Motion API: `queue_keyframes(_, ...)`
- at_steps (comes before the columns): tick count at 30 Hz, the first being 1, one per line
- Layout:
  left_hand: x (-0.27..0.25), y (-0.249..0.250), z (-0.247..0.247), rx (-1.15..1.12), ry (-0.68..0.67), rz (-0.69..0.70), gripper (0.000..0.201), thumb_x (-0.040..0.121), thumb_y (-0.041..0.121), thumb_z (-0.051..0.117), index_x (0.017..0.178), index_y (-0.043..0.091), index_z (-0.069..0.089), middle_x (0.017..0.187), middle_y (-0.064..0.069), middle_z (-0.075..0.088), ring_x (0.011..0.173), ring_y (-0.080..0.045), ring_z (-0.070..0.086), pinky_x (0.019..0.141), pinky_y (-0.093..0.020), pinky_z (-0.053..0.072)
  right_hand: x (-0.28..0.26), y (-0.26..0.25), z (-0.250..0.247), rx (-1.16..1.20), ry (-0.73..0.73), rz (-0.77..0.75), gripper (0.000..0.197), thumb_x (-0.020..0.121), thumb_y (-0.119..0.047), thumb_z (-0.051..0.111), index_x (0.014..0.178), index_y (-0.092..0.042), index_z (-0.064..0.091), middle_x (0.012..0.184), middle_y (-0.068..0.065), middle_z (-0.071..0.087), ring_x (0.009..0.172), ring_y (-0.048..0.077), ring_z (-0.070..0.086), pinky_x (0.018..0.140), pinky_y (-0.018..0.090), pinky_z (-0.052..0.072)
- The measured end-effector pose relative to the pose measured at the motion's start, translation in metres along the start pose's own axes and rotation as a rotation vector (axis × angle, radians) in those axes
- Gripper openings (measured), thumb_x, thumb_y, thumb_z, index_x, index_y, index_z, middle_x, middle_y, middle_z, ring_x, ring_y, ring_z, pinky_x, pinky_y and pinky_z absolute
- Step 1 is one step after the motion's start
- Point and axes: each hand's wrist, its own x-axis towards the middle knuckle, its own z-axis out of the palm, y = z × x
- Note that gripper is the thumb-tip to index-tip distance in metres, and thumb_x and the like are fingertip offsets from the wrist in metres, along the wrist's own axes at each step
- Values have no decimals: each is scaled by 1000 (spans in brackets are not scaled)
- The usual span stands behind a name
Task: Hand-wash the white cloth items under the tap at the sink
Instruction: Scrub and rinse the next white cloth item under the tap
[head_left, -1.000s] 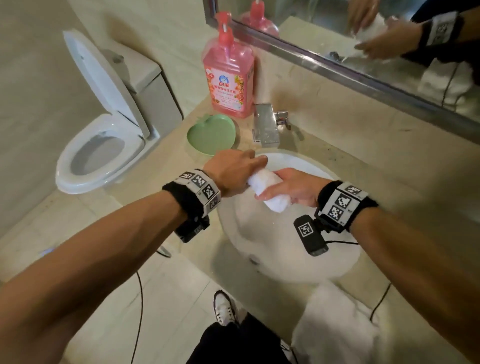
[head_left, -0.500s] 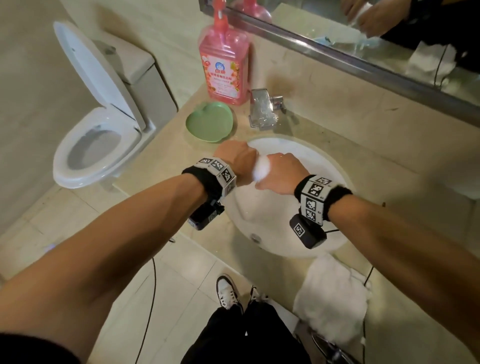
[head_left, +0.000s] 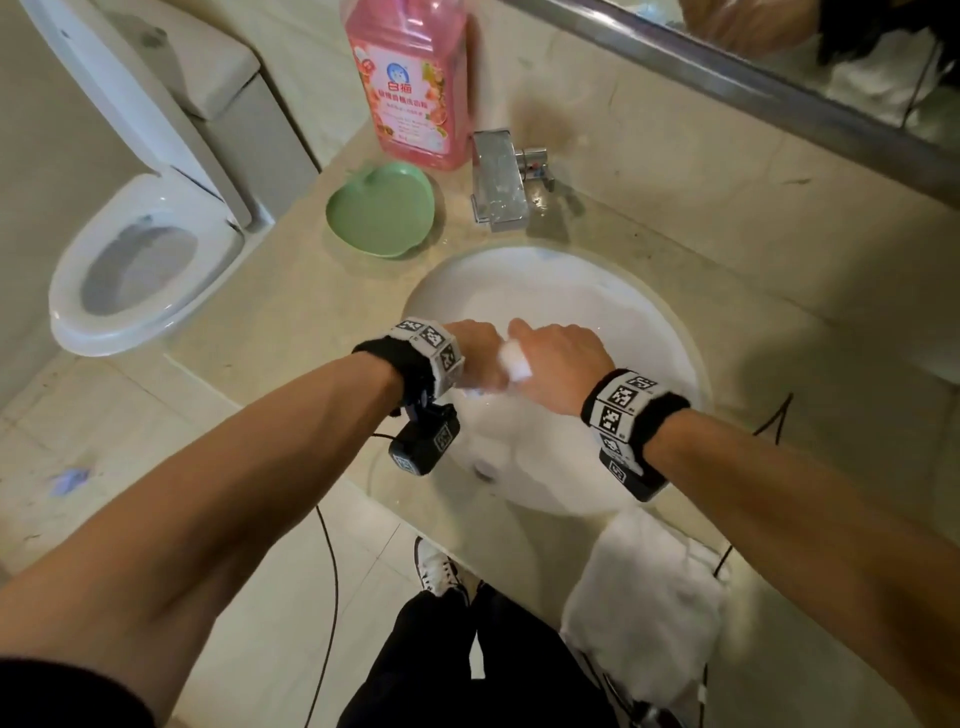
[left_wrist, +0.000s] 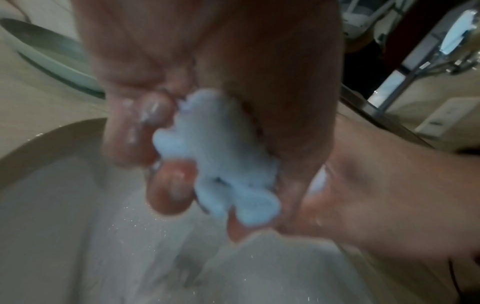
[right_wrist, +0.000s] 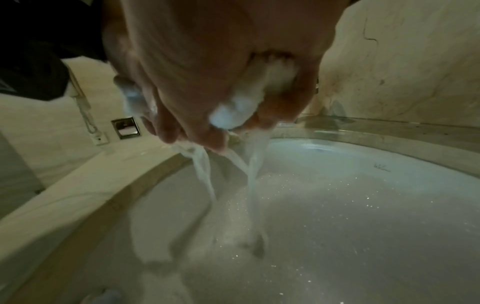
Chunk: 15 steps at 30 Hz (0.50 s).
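Both hands grip one rolled white cloth (head_left: 514, 365) over the sink basin (head_left: 649, 322), in front of the tap (head_left: 496, 179). Left hand (head_left: 475, 351) and right hand (head_left: 558, 358) each curl around one end; the cloth's long axis runs between them, water streaming down.

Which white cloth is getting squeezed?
The small wadded white cloth gripped between both hands over the white sink basin, dripping water. The big white towel lies untouched on the counter edge.
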Motion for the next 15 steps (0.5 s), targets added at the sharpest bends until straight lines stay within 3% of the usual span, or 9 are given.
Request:
queue_keyframes(1, 0, -4, -1, -26, -58, -20, 19, 83, 33, 68, 80, 18, 58, 75, 4, 59, 68, -16, 55, 68, -27, 44, -1, 1, -1, 59, 1, -19, 42, 80, -33, 67, 116, -20, 51, 89, 5, 64, 71, 33, 61, 59, 33, 33)
queue_keyframes(3, -6, -6, -5, -69, -30, 16, 33, 76, 40, 73, 92, 14, 60, 84, 1, 64, 71, -18, 59, 70, -29, 47, -1, 4, -8, 189, -43, 13, 45, 79, -33, 68, 120, -26, 52, 100, 3, 62, 79, 31, 60, 64, 33, 36)
queue_keyframes(4, -15, -5, -9, -119, 31, 37, 46, 72, 47, 77, 101, 16, 59, 91, 2, 63, 77, -19, 60, 71, -30, 48, -1, 5, -14, 257, -86, 65, 45, 78, -33, 70, 120, -28, 55, 103, 2, 64, 82, 28, 60, 66, 32, 38)
queue_keyframes(6, -29, -11, -15, -150, 285, 89, 68, 66, 56, 81, 118, 22, 55, 110, 1, 59, 93, -21, 61, 80, -35, 52, 2, 7, -26, 459, -186, 190, 40, 77, -33, 74, 114, -28, 59, 103, 1, 68, 79, 20, 62, 63, 29, 44)
queue_keyframes(8, -44, -17, -15, -28, 508, 184, 73, 70, 57, 78, 131, 28, 49, 129, -2, 50, 110, -23, 56, 90, -41, 52, 2, 7, -36, 785, -230, 314, 35, 78, -27, 76, 109, -23, 60, 93, 2, 71, 70, 15, 67, 52, 27, 50)
queue_keyframes(11, -62, -16, -10, 218, 669, 268, 89, 67, 51, 80, 142, 27, 39, 143, -6, 43, 127, -30, 44, 97, -44, 47, 0, 3, -52, 1097, -255, 431, 25, 77, -18, 78, 99, -15, 67, 69, -2, 69, 57, 12, 64, 47, 23, 49)
queue_keyframes(13, -69, -16, -12, 277, 695, 213, 90, 64, 50, 83, 138, 21, 42, 137, -9, 45, 118, -31, 46, 87, -42, 49, -2, -3, -62, 1196, -338, 426, 20, 77, -16, 78, 94, -14, 66, 64, 0, 63, 51, 12, 58, 44, 22, 44)
queue_keyframes(15, -74, -15, -19, 297, 722, 173, 65, 71, 40, 80, 122, 14, 50, 119, -9, 51, 95, -29, 54, 62, -37, 44, -5, -7, -68, 1252, -433, 404, 23, 79, -14, 77, 96, -13, 63, 65, 0, 59, 50, 12, 52, 42, 22, 36)
